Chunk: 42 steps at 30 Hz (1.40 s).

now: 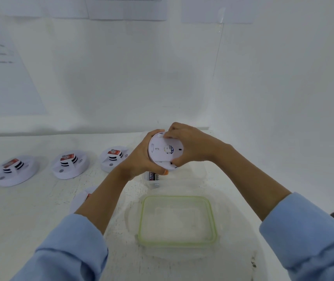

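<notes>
We hold the smoke detector [165,150] above the tabletop [30,209], beyond the green-rimmed container [177,197]. Left hand [139,159] curls around its left rim; right hand [190,145] grips its right edge.

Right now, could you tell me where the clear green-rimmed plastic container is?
In the head view, the clear green-rimmed plastic container sits low at centre on the white table, just nearer the person than the held round white smoke detector.

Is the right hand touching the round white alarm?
Touching. In the head view the right hand curls its fingers over the rim of the alarm, with no gap.
</notes>
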Tool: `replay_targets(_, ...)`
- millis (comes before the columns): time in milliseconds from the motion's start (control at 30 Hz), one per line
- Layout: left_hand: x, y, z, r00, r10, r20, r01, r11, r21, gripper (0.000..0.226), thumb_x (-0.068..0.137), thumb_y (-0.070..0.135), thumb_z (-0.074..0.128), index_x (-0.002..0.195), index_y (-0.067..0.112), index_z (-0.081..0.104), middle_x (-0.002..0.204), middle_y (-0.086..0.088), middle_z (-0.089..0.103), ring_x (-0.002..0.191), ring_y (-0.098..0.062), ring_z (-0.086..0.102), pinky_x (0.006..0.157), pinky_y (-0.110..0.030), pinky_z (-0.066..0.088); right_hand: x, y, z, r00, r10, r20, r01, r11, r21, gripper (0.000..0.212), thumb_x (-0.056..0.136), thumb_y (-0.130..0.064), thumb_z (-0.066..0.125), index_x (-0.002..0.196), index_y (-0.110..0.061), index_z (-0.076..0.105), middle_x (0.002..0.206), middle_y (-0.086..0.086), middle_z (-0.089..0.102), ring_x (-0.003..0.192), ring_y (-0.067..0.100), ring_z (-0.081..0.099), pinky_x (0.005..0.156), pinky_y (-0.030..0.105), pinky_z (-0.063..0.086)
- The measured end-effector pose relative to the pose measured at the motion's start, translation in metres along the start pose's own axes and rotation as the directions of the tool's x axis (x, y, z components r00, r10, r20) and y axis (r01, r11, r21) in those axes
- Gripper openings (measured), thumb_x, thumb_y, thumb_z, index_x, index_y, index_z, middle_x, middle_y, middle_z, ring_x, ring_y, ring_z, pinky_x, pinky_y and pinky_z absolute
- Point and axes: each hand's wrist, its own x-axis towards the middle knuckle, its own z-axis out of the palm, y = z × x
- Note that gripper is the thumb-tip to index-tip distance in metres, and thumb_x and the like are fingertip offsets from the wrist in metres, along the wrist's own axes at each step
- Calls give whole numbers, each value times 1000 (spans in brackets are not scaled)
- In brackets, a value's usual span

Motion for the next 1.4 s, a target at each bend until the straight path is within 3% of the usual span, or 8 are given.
replay_targets(233,-4,0,1,1000,-11,12,11,1000,8,94,45,0,79,124,32,37,123,7,50,104,5,55,79,-15,49,2,-5,3,999,-33,29,37,986,-164,59,61,-35,77,107,-4,57,99,7,50,87,22,48,74,30,44)
replay_targets(433,-7,0,3,1000,-11,1,11,1000,-2,89,47,-3,76,121,31,39,121,9,50,103,6,55,79,-15,49,3,-7,4,998,-47,29,51,985,-163,60,60,-35,79,104,-2,57,98,7,49,84,21,47,72,29,43)
replay_targets(633,-7,0,3,1000,-9,1,9,1000,8,90,46,-1,78,121,32,38,121,8,50,103,5,55,79,-15,49,4,-5,4,998,-58,32,62,988,-143,59,59,-34,79,103,-2,56,92,0,41,80,17,41,63,14,32)
replay_targets(767,-6,0,4,1000,-3,3,3,1000,5,90,47,-3,76,121,31,38,120,6,50,101,6,55,78,-16,49,4,-2,4,997,-70,27,72,990,-118,61,55,-39,74,102,-3,56,90,-2,38,79,15,39,61,12,30)
replay_targets(967,-5,-3,5,1000,-8,-7,7,1000,-5,92,46,-4,77,120,32,38,120,6,49,99,8,55,76,-15,49,2,-1,6,997,-70,29,72,993,-98,60,59,-26,80,109,-3,55,95,0,40,85,15,40,65,17,33)
replay_targets(1100,-4,-3,5,1000,2,-1,-2,1000,-8,93,46,-5,77,123,31,37,123,7,49,103,6,54,78,-15,49,-1,4,8,997,-67,31,67,997,-25,68,63,-26,79,124,-9,52,106,-3,41,99,13,39,81,23,38)
replay_targets(1267,-1,-2,1,1000,6,-14,-6,1000,-13,96,48,-5,78,128,28,36,123,8,50,106,4,54,79,-19,50,-9,13,8,997,-23,-74,21,999,-37,71,67,-36,79,130,-23,50,116,-3,43,103,10,36,89,23,23)
replay_targets(1400,-1,-5,3,1000,9,-17,-10,1000,-4,96,47,-5,78,126,30,37,123,7,51,106,4,54,80,-17,49,-12,16,5,994,-4,-107,-7,995,-98,67,65,-44,78,126,-30,54,109,-13,36,108,11,38,89,23,15)
